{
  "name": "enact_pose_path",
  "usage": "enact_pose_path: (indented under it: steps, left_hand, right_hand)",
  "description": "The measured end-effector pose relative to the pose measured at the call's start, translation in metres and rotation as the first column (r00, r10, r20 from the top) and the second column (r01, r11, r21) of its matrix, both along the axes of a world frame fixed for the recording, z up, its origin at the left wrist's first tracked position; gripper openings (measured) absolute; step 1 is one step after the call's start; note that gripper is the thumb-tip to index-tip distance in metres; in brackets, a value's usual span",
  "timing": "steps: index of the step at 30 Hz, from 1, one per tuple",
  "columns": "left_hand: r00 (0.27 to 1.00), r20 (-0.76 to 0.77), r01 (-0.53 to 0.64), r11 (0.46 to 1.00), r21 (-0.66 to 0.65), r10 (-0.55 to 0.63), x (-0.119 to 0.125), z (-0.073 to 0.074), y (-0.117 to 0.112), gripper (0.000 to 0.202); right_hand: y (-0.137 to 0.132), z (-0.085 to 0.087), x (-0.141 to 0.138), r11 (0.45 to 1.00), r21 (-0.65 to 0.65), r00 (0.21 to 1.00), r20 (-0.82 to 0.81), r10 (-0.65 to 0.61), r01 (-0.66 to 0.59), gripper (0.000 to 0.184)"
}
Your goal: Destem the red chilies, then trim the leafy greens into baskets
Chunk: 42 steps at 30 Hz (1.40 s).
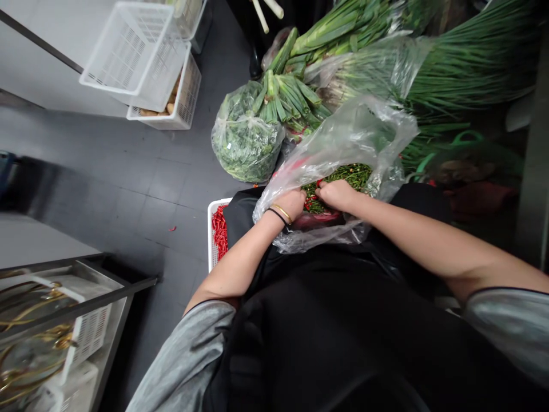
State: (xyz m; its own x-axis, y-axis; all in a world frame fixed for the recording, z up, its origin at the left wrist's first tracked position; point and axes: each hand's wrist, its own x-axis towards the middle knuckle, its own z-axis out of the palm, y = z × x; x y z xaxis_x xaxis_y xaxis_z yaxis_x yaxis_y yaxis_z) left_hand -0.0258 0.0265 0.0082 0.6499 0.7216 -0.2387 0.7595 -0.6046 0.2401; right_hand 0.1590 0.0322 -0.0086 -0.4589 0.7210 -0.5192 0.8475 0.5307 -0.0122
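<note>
A clear plastic bag sits open on my lap, holding a mass of green stems and small red chilies. Both hands are inside its mouth. My left hand, with a gold bangle and a black band at the wrist, has curled fingers among the chilies; what they grip is hidden. Close beside it, my right hand pinches at a red chili above the stems.
Left of my lap, a white basket holds red chilies. Ahead lie a bagged leafy green bundle, leeks and long green stalks. White crates stand at upper left, a metal rack at lower left. A green-handled basket is on the right.
</note>
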Motion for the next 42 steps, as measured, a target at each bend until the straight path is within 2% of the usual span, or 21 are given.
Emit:
enact_pose_path:
  steps: [2,5,9,11,12,14,15,17,19,20,21,23,26,29,30,32,34,35,37,40,42]
  left_hand:
    - [0.994,0.055,-0.087,0.993,-0.074,0.092,-0.001,0.002,0.000,0.033]
    - [0.962,0.201,-0.149,0.973,-0.178,0.184,0.001,-0.001,0.003,0.039]
    - [0.921,0.342,-0.077,0.949,-0.307,0.185,0.008,-0.009,0.013,0.027]
    - [0.848,0.489,0.004,0.921,-0.389,0.203,0.007,-0.010,0.018,0.021]
    - [0.784,0.575,0.054,0.898,-0.437,0.233,0.005,-0.009,0.020,0.021]
    - [0.624,0.693,0.148,0.816,-0.559,0.362,-0.002,-0.008,0.022,0.027]
    - [0.546,0.701,0.182,0.751,-0.635,0.460,-0.006,-0.007,0.022,0.030]
    - [0.413,0.627,0.253,0.578,-0.776,0.660,-0.014,-0.005,0.021,0.033]
    - [0.318,0.506,0.337,0.403,-0.851,0.802,-0.019,-0.004,0.021,0.032]
    - [0.283,0.457,0.378,0.339,-0.861,0.844,-0.020,-0.003,0.020,0.031]
    - [0.255,0.422,0.417,0.295,-0.860,0.870,-0.021,-0.003,0.021,0.029]
    - [0.215,0.393,0.481,0.253,-0.839,0.894,-0.021,-0.002,0.021,0.027]
    - [0.187,0.415,0.516,0.271,-0.813,0.890,-0.020,-0.001,0.019,0.031]
    - [0.221,0.436,0.383,0.333,-0.862,0.873,-0.014,-0.004,0.017,0.033]
    - [0.246,0.450,0.290,0.378,-0.879,0.859,-0.010,-0.006,0.017,0.032]
    - [0.322,0.511,0.074,0.517,-0.853,0.797,-0.001,-0.010,0.018,0.029]
    - [0.421,0.567,-0.092,0.655,-0.750,0.708,0.007,-0.014,0.021,0.027]
    - [0.468,0.575,-0.136,0.697,-0.704,0.671,0.010,-0.016,0.022,0.027]
    - [0.523,0.558,-0.181,0.723,-0.666,0.645,0.012,-0.018,0.024,0.029]
    - [0.530,0.519,-0.233,0.704,-0.671,0.671,0.006,-0.020,0.026,0.030]
    - [0.543,0.514,-0.262,0.715,-0.648,0.664,0.001,-0.023,0.025,0.025]
  right_hand:
    - [0.002,-0.009,-0.004,1.000,-0.018,0.999,0.029,-0.021,0.021,0.033]
    - [0.002,-0.004,0.001,0.999,0.052,1.000,-0.019,-0.017,0.018,0.036]
    - [0.000,0.023,0.011,0.993,0.115,0.977,-0.214,-0.003,0.028,0.037]
    - [-0.001,0.036,0.016,0.997,0.045,0.900,-0.435,-0.034,0.059,0.036]
    - [0.000,0.040,0.019,0.997,-0.018,0.835,-0.546,-0.072,0.074,0.036]
    - [0.001,0.043,0.026,0.984,-0.149,0.714,-0.678,-0.176,0.101,0.040]
    - [0.002,0.042,0.029,0.974,-0.200,0.699,-0.681,-0.217,0.107,0.042]
    - [0.003,0.033,0.031,0.967,-0.224,0.799,-0.556,-0.228,0.119,0.040]
    - [0.001,0.018,0.024,0.981,-0.155,0.935,-0.316,-0.162,0.117,0.035]
    - [-0.001,0.010,0.017,0.989,-0.110,0.972,-0.201,-0.124,0.103,0.033]
    - [-0.003,0.002,0.009,0.994,-0.069,0.990,-0.110,-0.093,0.085,0.032]
    - [-0.007,-0.012,-0.009,0.998,-0.041,0.999,-0.028,-0.046,0.045,0.032]
    - [-0.007,-0.019,-0.023,0.998,-0.055,1.000,-0.011,-0.017,0.017,0.032]
    - [0.000,-0.006,-0.011,0.999,-0.025,0.999,-0.015,-0.031,0.031,0.032]
    - [0.003,0.001,-0.004,1.000,-0.007,0.999,-0.024,-0.027,0.027,0.033]
    - [0.006,0.016,0.011,1.000,0.023,0.999,-0.046,-0.013,0.014,0.033]
    - [0.007,0.027,0.020,1.000,0.019,0.999,-0.023,-0.025,0.026,0.030]
    - [0.005,0.028,0.020,0.999,0.004,0.999,0.008,-0.042,0.042,0.029]
    - [0.001,0.023,0.014,0.998,-0.024,0.998,0.040,-0.052,0.053,0.029]
    - [-0.006,0.002,-0.009,0.999,-0.043,1.000,-0.016,-0.022,0.021,0.035]
    - [-0.008,-0.011,-0.021,0.998,-0.063,0.999,-0.028,-0.016,0.014,0.033]
